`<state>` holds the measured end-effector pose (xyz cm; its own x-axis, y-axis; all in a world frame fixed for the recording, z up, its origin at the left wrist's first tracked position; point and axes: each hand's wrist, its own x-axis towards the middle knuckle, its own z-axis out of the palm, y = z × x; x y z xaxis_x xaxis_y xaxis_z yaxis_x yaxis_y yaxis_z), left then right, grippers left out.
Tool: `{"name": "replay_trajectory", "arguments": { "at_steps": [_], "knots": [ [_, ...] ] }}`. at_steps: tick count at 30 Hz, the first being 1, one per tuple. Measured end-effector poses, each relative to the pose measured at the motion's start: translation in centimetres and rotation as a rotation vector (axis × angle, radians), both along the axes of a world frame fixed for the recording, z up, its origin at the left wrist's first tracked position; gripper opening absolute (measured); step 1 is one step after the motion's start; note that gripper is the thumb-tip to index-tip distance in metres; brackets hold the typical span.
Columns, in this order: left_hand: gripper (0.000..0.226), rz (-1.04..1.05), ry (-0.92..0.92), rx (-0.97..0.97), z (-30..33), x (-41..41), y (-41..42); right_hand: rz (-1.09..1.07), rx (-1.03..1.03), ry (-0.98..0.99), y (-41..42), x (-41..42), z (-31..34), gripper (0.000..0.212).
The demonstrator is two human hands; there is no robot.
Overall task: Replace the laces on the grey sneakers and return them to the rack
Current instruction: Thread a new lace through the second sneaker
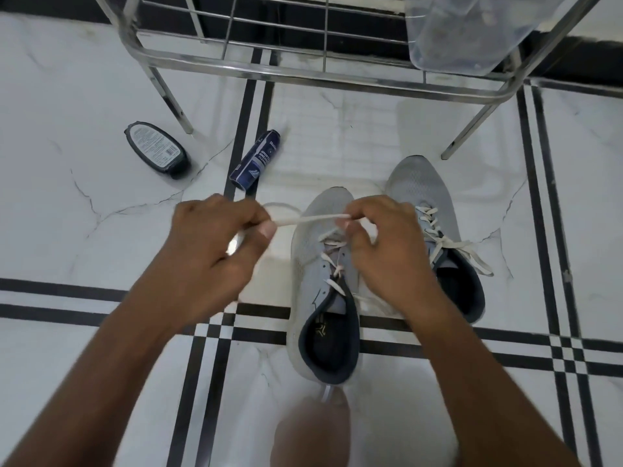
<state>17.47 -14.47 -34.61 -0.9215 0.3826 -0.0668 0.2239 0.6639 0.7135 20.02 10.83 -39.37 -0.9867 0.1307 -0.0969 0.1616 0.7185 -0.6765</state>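
Two grey sneakers (435, 203) side by side on the white tiled floor (84, 230), toes toward the metal rack (303, 67), the nearer sneaker (308, 251) only part-laced, the farther one laced with loose ends. White lace (313, 220) stretched taut above the nearer toe, pinched at one end by left hand (209, 244), at the other by right hand (381, 241). Spray can (254, 160) and dark bottle (156, 150) lying left of the shoes; clear plastic tub (465, 32) on the rack.

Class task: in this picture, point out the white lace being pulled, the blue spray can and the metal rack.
white lace (313, 220), head view, on the taut stretch between the hands.
blue spray can (257, 160), head view, mid-body label.
metal rack (303, 73), head view, front rail.
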Motion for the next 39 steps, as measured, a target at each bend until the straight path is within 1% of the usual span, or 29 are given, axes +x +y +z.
{"name": "replay_trajectory", "arguments": {
  "at_steps": [1, 2, 4, 5, 7, 8, 9, 11, 13, 14, 15, 17, 18, 19, 20, 21, 22, 23, 25, 27, 29, 30, 33, 36, 39],
  "knots": [
    [0.024, 0.017, -0.019, -0.013, -0.3, -0.2, -0.8, -0.031, -0.014, -0.031, 0.9, 0.1, 0.4, 0.012],
    [0.024, 0.019, -0.036, -0.016, -0.6, -0.2, -1.0, -0.029, -0.05, -0.078, 1.4, 0.2, 0.9, 0.019],
    [0.021, -0.022, -0.06, -0.008, -0.7, -0.1, 0.0, 0.061, -0.162, -0.158, 0.9, 0.4, 2.1, 0.034],
    [0.02, -0.064, -0.058, -0.01, -0.6, 0.0, 0.9, 0.125, -0.195, -0.169, 0.2, 0.2, 2.5, 0.032],
    [0.018, -0.135, -0.03, -0.017, -0.4, 0.0, 2.4, 0.211, -0.158, -0.13, -1.2, -0.5, 2.7, 0.014],
    [0.018, -0.133, -0.033, -0.023, -0.5, -0.1, 2.6, 0.214, -0.149, -0.112, -1.3, -0.9, 2.7, 0.01],
    [0.02, -0.107, -0.054, -0.034, -0.7, -0.3, 2.4, 0.185, -0.161, -0.1, -1.0, -1.4, 2.5, 0.011],
    [0.021, -0.022, -0.113, -0.04, -1.1, -0.5, 1.1, 0.049, -0.184, -0.081, 0.4, -2.4, 2.2, 0.013],
    [0.014, 0.085, -0.156, -0.016, -1.3, -0.1, -0.4, -0.074, -0.102, -0.067, 1.8, -3.3, 2.1, 0.022],
    [0.011, 0.144, -0.199, 0.049, -1.2, 0.3, -0.7, -0.109, -0.045, -0.062, 2.0, -3.6, 2.1, 0.031],
    [0.013, 0.211, -0.268, 0.159, -1.1, 0.7, -0.7, -0.12, 0.012, -0.052, 1.9, -3.8, 2.2, 0.042],
    [0.014, 0.336, -0.452, 0.475, -0.4, 1.3, 0.2, -0.094, 0.082, -0.019, 0.4, -3.6, 2.9, 0.067],
    [0.014, 0.391, -0.542, 0.647, -0.1, 1.5, 0.9, -0.081, 0.057, -0.013, -0.6, -3.2, 3.4, 0.07],
    [0.017, 0.432, -0.62, 0.802, 0.1, 1.6, 1.6, -0.078, -0.029, -0.036, -1.6, -2.5, 4.0, 0.065],
    [0.023, 0.456, -0.683, 0.928, 0.2, 1.6, 2.1, -0.084, -0.181, -0.105, -2.7, -1.8, 4.7, 0.057],
    [0.029, 0.461, -0.724, 1.011, 0.2, 1.6, 2.6, -0.076, -0.369, -0.22, -3.6, -1.0, 5.3, 0.054],
    [0.034, 0.453, -0.738, 1.054, 0.1, 1.5, 2.9, -0.043, -0.531, -0.334, -4.3, -0.2, 5.8, 0.056],
    [0.038, 0.439, -0.724, 1.064, 0.0, 1.3, 3.0, 0.007, -0.626, -0.42, -4.6, 0.5, 6.0, 0.059],
    [0.043, 0.431, -0.646, 1.002, -0.6, 1.1, 2.9, 0.054, -0.736, -0.476, -4.5, 1.7, 5.6, 0.052],
    [0.044, 0.465, -0.549, 0.884, -1.0, 1.2, 2.5, 0.02, -0.862, -0.502, -3.9, 2.4, 5.3, 0.041],
    [0.045, 0.516, -0.471, 0.806, -1.4, 1.4, 2.1, -0.025, -0.986, -0.521, -3.0, 2.8, 5.2, 0.034],
    [0.045, 0.536, -0.448, 0.782, -1.6, 1.6, 1.9, -0.032, -1.01, -0.523, -2.7, 3.0, 5.2, 0.032],
    [0.042, 0.58, -0.412, 0.71, -2.3, 2.1, 1.4, -0.057, -0.995, -0.543, -1.6, 3.0, 5.5, 0.035],
    [0.042, 0.612, -0.43, 0.639, -2.9, 2.5, 1.4, -0.058, -0.984, -0.581, -0.9, 3.1, 5.5, 0.031],
    [0.042, 0.588, -0.417, 0.575, -3.3, 3.1, 1.7, -0.078, -0.895, -0.621, -1.1, 3.3, 5.4, 0.026]
  ]
}}
